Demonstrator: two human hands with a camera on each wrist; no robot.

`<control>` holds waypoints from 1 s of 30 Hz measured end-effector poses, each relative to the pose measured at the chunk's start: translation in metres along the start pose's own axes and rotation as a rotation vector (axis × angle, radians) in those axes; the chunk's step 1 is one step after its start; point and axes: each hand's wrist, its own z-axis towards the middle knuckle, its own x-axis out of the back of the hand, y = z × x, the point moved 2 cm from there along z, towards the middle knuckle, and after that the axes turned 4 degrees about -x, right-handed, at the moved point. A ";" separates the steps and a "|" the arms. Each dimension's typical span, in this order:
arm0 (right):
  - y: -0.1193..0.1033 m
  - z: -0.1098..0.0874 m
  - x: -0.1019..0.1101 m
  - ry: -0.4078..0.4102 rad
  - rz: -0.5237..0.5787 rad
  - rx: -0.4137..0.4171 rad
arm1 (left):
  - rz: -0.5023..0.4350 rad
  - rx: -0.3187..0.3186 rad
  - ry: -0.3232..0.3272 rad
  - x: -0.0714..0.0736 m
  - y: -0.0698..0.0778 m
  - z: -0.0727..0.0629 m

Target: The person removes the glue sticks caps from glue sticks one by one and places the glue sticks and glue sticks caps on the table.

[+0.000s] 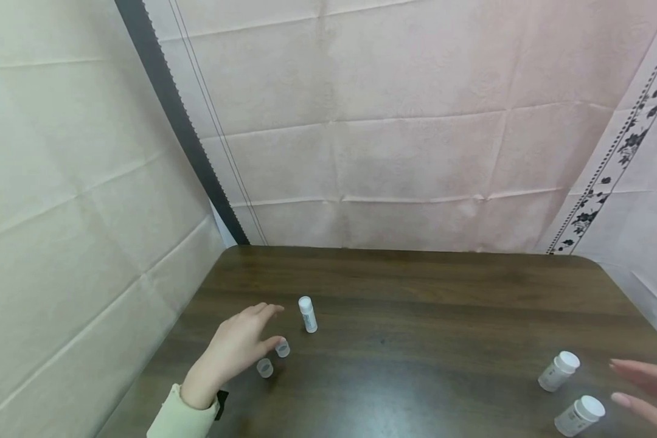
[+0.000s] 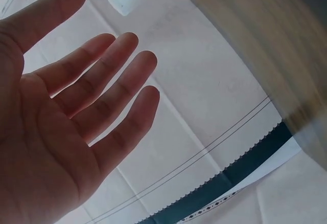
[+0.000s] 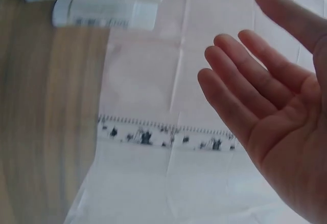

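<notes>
My left hand [image 1: 239, 340], fingers spread and holding nothing, hovers at the table's left beside a slim white-capped bottle [image 1: 308, 314] that stands upright. Two small clear plastic cups stand near its thumb: one cup [image 1: 282, 347] at the thumb tip, the other cup [image 1: 265, 367] just nearer to me. At the right edge of the head view, my right hand [image 1: 648, 389] is partly cut off, its fingers extended and empty. Left of its fingertips stand two white-capped bottles with printed labels, a farther bottle [image 1: 558, 371] and a nearer bottle [image 1: 579, 416].
The dark wooden table [image 1: 405, 304] has rounded far corners. Pale creased cloth [image 1: 405, 152] hangs behind it, with a dark strip at left and a floral band [image 1: 629, 143] at right. Another pale cloth [image 1: 76, 201] hangs along the left side.
</notes>
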 end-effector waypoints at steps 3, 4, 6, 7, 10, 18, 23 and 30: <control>-0.031 0.006 -0.008 -0.034 0.042 0.057 | 0.002 -0.009 0.004 -0.003 0.003 -0.002; -0.043 0.010 -0.012 -0.049 0.026 0.091 | -0.001 -0.017 0.005 -0.003 0.005 -0.002; -0.067 0.016 -0.020 -0.093 0.006 0.153 | -0.007 -0.031 0.005 -0.005 0.008 -0.003; -0.078 0.020 -0.026 -0.120 -0.021 0.173 | -0.011 -0.037 0.005 -0.005 0.009 -0.003; -0.108 0.030 -0.045 -0.177 -0.073 0.232 | -0.019 -0.052 0.005 -0.006 0.013 -0.003; -0.152 0.056 -0.098 -0.319 0.021 0.270 | -0.028 -0.123 -0.003 -0.011 0.027 0.001; -0.159 0.077 -0.128 -0.401 0.095 0.227 | -0.045 -0.179 -0.022 -0.015 0.037 0.005; -0.165 0.116 -0.169 -0.519 0.238 0.178 | -0.017 -0.216 -0.009 -0.019 0.043 0.007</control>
